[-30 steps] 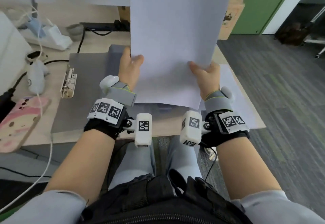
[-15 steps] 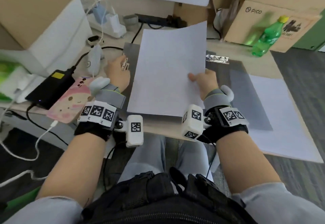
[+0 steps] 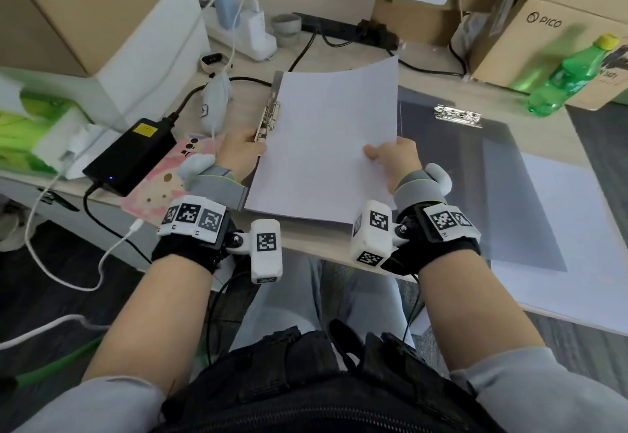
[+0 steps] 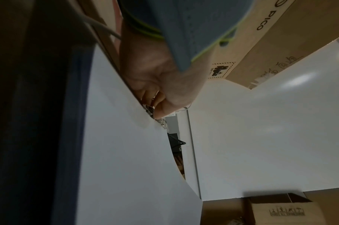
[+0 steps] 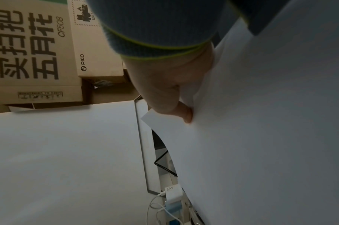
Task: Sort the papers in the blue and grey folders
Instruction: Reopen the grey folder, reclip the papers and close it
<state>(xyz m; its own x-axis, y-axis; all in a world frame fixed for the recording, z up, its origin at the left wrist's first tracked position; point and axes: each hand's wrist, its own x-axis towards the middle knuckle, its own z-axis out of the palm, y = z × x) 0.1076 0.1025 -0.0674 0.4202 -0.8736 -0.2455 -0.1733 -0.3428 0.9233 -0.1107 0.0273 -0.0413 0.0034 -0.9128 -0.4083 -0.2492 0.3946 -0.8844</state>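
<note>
A white sheet of paper [image 3: 326, 140] is held low over the left folder [image 3: 276, 83], covering most of it. My right hand [image 3: 390, 157] pinches the sheet's right edge, thumb [image 5: 186, 115] on top. My left hand [image 3: 241, 150] is curled on the folder's metal clip [image 3: 268, 119], and its fingertips [image 4: 159, 109] pinch the clip. That folder's edge [image 4: 74, 106] looks blue in the left wrist view. A dark grey folder [image 3: 492, 177] lies open to the right with its own clip [image 3: 458, 116] and a white sheet [image 3: 571, 235] beside it.
A green bottle [image 3: 571, 75] and cardboard boxes [image 3: 543, 24] stand at the back right. On the left lie a black power brick [image 3: 132, 153], a pink-cased phone [image 3: 163, 181], a white mouse [image 3: 214, 102], chargers and cables. The desk's front edge runs just below my wrists.
My left hand let go of the sheet and went to the left folder's clip. The right hand brought the sheet down from upright to over that folder. The view turned left.
</note>
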